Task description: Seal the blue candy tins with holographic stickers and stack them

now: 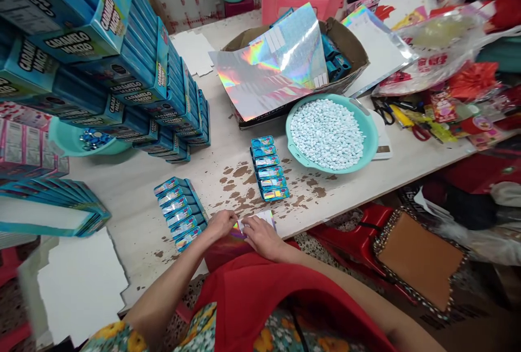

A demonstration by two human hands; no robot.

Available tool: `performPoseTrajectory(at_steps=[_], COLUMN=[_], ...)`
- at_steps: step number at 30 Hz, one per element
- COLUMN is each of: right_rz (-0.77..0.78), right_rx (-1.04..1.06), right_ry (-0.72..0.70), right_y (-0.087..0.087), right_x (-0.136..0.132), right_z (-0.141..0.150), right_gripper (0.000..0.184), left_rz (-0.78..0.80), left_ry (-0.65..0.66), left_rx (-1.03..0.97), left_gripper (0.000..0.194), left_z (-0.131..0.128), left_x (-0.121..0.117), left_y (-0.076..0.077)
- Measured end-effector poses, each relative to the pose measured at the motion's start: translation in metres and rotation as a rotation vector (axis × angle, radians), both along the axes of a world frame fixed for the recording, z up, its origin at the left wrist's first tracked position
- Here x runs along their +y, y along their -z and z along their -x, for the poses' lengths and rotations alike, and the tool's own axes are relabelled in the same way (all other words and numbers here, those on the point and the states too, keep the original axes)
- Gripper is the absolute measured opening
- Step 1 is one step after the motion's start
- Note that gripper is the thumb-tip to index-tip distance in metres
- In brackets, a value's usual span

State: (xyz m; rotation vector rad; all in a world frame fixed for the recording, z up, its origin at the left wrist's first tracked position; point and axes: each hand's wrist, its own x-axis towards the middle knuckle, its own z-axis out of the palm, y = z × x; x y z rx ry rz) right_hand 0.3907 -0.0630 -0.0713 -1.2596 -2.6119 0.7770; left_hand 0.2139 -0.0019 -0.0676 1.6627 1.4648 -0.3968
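My left hand (222, 224) and my right hand (261, 237) meet at the near edge of the table (134, 189), both pinching a small flat holographic card piece (256, 218) whose white back faces up. Just left of my left hand lies a row of several small blue candy boxes (180, 212). A second row of the same small boxes (269, 167) lies beyond my hands. A teal basin (293, 124) full of small white candies (328, 132) stands behind that row, to the right.
Tall stacks of blue "Caramelo Macizo" cartons (101, 53) fill the left. A cardboard tray (350, 48) at the back holds a large holographic sheet (277, 64). Scissors (385, 109) and wrappers clutter the right. A red stool (358, 232) stands below the table edge.
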Motion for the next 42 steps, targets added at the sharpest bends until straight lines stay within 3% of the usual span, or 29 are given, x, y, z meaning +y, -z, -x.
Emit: performPoseTrajectory(at_steps=[3,6,9,12,14,16,20,25,29,34,38,42], right_rz=[0.019,0.105,0.21,0.294,0.322,0.297,0.107,-0.09,-0.114,-0.192,-0.195,-0.21], right_rx=[0.058,0.23,0.418,0.551,0.596,0.602,0.555,0.466,0.384,0.378,0.34,0.306], right_ry=[0.061,0.261,0.505,0.643,0.721,0.799,0.9,1.018,1.097,1.107,1.147,1.142], right_y=[-0.013,-0.037,-0.059,-0.067,-0.066,-0.061,-0.052,-0.044,-0.032,-0.018,-0.019,-0.019], right_x=[0.002,0.009,0.023,0.042,0.057,0.073,0.112,0.169,0.198,0.206,0.203,0.205], right_z=[0.001,-0.004,-0.016,-0.028,-0.034,-0.037,-0.037,-0.04,-0.042,-0.038,-0.036,-0.036], right_gripper=[0.008,0.008,0.006,0.007,0.009,0.012,0.014,0.01,0.01,0.01,0.011,0.02], left_rz=[-0.025,-0.103,-0.184,-0.042,0.019,-0.016,-0.119,-0.126,-0.163,-0.161,-0.152,-0.407], left_ry=[-0.011,-0.066,-0.249,-0.302,-0.246,-0.225,-0.273,-0.419,-0.45,-0.485,-0.484,-0.434], left_rx=[0.01,-0.004,-0.308,-0.695,-0.744,-0.69,-0.607,-0.676,-0.736,-0.764,-0.43,-0.305], left_gripper=[0.027,0.026,0.037,0.043,0.037,0.032,0.027,0.02,0.016,0.017,0.027,0.045], left_z=[0.001,0.0,-0.007,-0.022,-0.034,-0.044,-0.056,-0.067,-0.075,-0.077,-0.079,-0.09], left_x=[-0.005,-0.009,-0.006,0.007,0.02,0.036,0.083,0.146,0.174,0.177,0.163,0.143], left_y=[0.004,0.0,-0.017,-0.038,-0.048,-0.052,-0.049,-0.037,-0.017,0.002,0.005,0.006])
